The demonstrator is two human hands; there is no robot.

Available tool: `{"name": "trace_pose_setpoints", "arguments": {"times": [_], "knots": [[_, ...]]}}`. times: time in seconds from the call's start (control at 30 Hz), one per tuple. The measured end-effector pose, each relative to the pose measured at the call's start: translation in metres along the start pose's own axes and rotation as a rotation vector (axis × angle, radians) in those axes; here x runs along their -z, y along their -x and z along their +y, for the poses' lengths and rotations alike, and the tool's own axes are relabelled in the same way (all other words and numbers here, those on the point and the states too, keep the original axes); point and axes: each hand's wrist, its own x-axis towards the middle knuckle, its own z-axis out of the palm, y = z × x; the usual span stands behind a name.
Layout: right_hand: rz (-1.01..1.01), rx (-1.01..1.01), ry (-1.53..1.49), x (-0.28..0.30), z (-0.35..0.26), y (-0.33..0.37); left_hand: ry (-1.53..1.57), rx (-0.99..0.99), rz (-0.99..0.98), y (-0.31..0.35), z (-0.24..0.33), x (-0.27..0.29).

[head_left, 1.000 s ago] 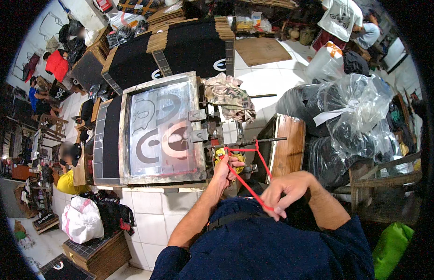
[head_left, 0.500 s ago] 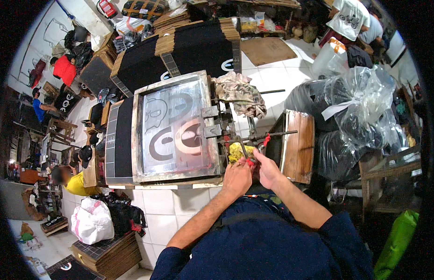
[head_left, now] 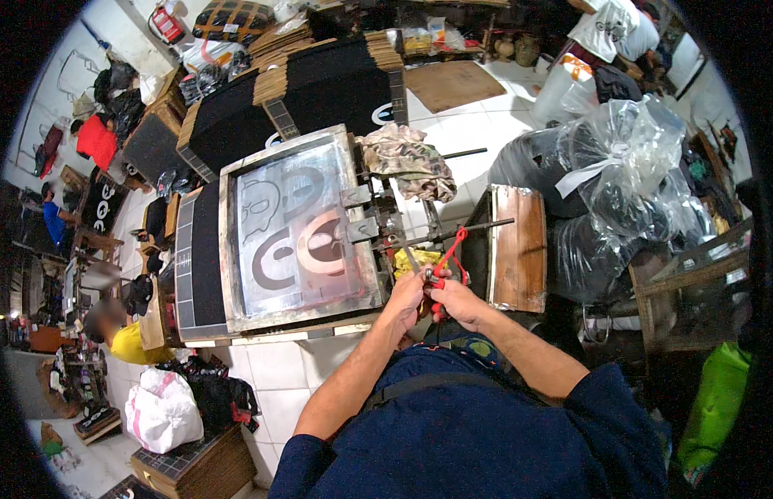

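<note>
My two hands are close together at the right side of a hinged screen-printing frame (head_left: 365,295). My left hand (head_left: 405,297) is closed by the end of a slanted metal bar (head_left: 411,256); what lies inside its fingers is hidden. My right hand (head_left: 457,303) is closed on a small red-handled tool (head_left: 439,283), whose exact kind I cannot make out. A looped red cord (head_left: 461,237) rises just beyond the fingers. Behind them sits a crumpled yellow cloth or wrapping (head_left: 405,263). Cartoon eye and face shapes show on the frame's mesh (head_left: 274,241).
A camouflage cloth (head_left: 407,158) drapes over the hinge end. Metal rods (head_left: 478,230) stick out rightward near a wooden box (head_left: 518,249). Plastic-wrapped black bundles (head_left: 602,183) stand at right. Stacks of black printed panels (head_left: 332,87) lie behind. A person in yellow (head_left: 141,343) sits at left.
The hands have shifted slightly left in the picture along with the whole scene. The red loop now stands up more plainly above the fingers, and the right hand's fingers have curled in.
</note>
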Motion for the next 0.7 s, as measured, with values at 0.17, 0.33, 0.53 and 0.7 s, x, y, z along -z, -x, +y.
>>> {"name": "trace_pose_setpoints", "arguments": {"times": [0.17,0.33,0.53,0.7], "knots": [[0.327,0.066,-0.189,0.040,0.011,0.024,0.149,-0.165,0.319,0.001,-0.006,-0.003],[0.877,0.099,-0.100,0.142,-0.055,0.081,0.054,-0.076,0.303,0.064,0.030,0.025],[0.305,0.299,-0.263,0.171,-0.147,0.078,0.075,-0.044,0.291,0.109,0.063,0.010],[0.445,0.302,-0.727,0.134,-0.130,-0.059,0.247,-0.098,0.139,0.098,0.080,-0.041]]}}
